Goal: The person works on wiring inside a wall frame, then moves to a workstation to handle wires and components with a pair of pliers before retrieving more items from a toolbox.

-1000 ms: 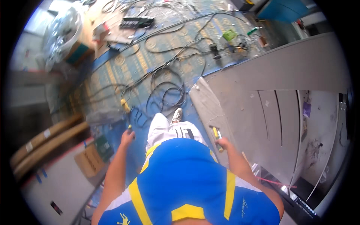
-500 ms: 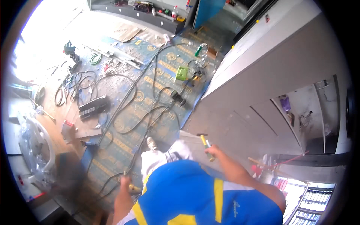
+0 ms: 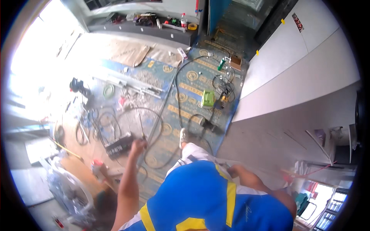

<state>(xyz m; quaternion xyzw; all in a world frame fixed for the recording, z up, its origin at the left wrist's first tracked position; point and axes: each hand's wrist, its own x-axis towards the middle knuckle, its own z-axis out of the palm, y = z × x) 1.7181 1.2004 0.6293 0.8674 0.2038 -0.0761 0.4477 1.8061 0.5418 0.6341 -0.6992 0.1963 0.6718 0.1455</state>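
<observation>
A screwdriver (image 3: 143,135) with a long, thin shaft is held upright in my closed left hand (image 3: 137,147), which is raised out over the cable-strewn floor, left of my shoe (image 3: 183,137). Beyond that hand, from my view, lies a black printed case or box (image 3: 117,146). My right hand (image 3: 234,171) is low beside my white trousers (image 3: 192,153), blurred and partly hidden; I cannot make out its fingers or anything in them.
Black cables (image 3: 160,121), metal strips (image 3: 131,84), a green box (image 3: 208,99) and a power tool (image 3: 206,123) litter the covered floor. A tool-laden ledge (image 3: 173,36) and doorway (image 3: 239,21) lie ahead. A pale panelled wall (image 3: 293,77) runs along the right.
I have moved forward and turned, so the ledge and doorway show more. My left hand has risen and moved forward. My right hand has dropped back; the hammer it held no longer shows.
</observation>
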